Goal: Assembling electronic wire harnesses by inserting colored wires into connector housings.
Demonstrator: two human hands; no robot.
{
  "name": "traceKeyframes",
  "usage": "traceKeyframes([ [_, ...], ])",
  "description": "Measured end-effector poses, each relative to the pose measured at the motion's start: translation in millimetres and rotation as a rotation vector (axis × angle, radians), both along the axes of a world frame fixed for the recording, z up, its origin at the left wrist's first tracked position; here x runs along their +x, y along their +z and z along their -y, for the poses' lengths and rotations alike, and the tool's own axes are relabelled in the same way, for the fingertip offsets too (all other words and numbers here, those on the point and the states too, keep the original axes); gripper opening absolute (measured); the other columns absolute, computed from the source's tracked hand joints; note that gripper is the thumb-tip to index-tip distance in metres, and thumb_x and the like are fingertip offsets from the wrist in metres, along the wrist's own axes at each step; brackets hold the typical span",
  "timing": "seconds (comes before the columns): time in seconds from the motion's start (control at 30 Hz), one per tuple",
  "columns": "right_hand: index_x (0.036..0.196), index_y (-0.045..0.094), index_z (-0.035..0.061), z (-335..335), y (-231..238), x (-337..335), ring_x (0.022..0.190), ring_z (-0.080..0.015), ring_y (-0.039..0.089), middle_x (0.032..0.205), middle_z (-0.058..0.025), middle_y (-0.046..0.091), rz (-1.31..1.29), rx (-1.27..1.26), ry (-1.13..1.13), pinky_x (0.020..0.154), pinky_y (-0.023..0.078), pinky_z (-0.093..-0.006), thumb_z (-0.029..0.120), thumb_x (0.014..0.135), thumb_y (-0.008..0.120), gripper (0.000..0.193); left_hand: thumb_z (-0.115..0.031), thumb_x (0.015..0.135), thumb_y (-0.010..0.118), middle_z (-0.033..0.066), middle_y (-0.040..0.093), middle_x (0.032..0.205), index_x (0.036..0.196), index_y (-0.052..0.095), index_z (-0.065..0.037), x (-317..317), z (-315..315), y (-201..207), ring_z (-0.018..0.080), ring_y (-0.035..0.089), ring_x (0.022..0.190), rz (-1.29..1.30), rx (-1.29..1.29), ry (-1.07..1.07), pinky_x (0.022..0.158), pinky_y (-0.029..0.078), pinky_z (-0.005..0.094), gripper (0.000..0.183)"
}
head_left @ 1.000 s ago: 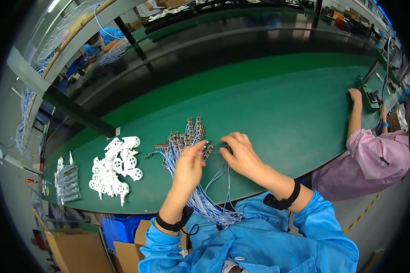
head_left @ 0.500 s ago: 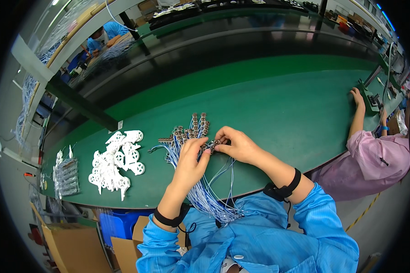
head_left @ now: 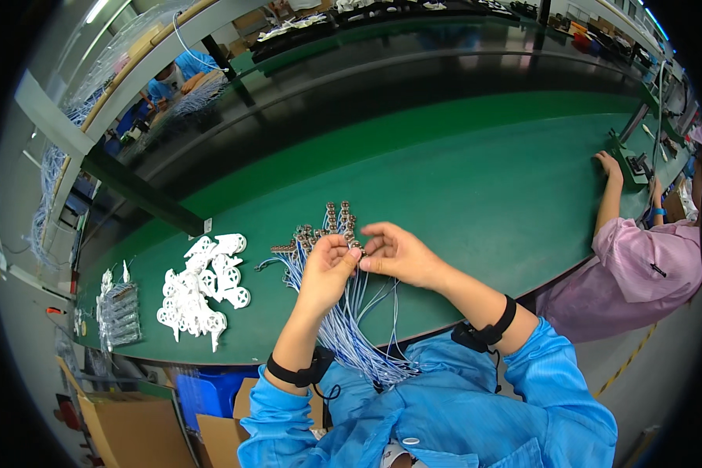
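"Which step?"
"Apparently handling metal parts (head_left: 331, 221) at the far end of the wires (head_left: 360, 353). Left hand (head_left: 327, 270) and right hand (head_left: 404, 257) meet there, fingertips close; their grip I can't tell."
"Next?"
"Likely calls for a fine, steady pinch."

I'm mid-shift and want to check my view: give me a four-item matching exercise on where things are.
Column one:
1. White plastic parts
2. Blue and white wires
3. Left hand and right hand
4. Co-worker's pink sleeve

Column two:
A. Running over the near edge of the green table, toward the person's lap
B. At the right side of the picture
C. Close together, near metal ends
D. Heaped on the tabletop, left of both hands

Pairs: 1-D, 2-A, 3-C, 4-B
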State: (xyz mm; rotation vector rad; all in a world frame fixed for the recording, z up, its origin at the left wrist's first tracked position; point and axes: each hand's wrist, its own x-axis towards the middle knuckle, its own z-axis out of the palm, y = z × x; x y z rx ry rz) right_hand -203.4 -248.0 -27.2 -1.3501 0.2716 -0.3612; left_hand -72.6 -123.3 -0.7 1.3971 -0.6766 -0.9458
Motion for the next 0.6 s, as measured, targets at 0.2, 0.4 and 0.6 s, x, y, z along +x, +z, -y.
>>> traceKeyframes([
  [0.2, 0.105, 0.054, -0.0047, -15, -1, 0, 0.091, -0.0144, 0.063, 0.097, -0.0106, 0.064, -0.045, 0.074, -0.01, 0.083, 0.053, -0.0271, 0.001, 0.085, 0.066, 0.024, -0.018, 0.093, 0.059, 0.0006, 0.061, 0.092, 0.11, 0.054, -0.004, 1, -7, -1, 0.007, 0.055, 0.077, -0.012, 0.0, -0.024, 0.069, 0.046, 0.0211, 0.023],
  [0.4, 0.107, 0.056, -0.0042, -18, 0, -11, 0.092, -0.0147, 0.063, 0.099, -0.0102, 0.064, 0.015, 0.037, -0.054, 0.083, 0.053, -0.027, 0.0, 0.085, 0.065, 0.024, -0.02, 0.095, 0.057, 0.0014, 0.062, 0.094, 0.107, 0.059, -0.004, 1, -6, -7, 0.0073, 0.056, 0.081, -0.299, -0.044, -0.094, 0.073, 0.046, 0.0218, 0.02],
  [0.6, 0.107, 0.058, -0.0034, -18, -6, -14, 0.091, -0.0138, 0.063, 0.098, -0.0094, 0.064, 0.032, 0.04, -0.062, 0.082, 0.053, -0.0264, 0.0, 0.086, 0.065, 0.023, -0.019, 0.095, 0.058, 0.0012, 0.061, 0.092, 0.109, 0.056, -0.004, -14, -4, 1, 0.0083, 0.058, 0.083, -0.209, -0.02, -0.037, 0.073, 0.047, 0.0218, 0.021],
])
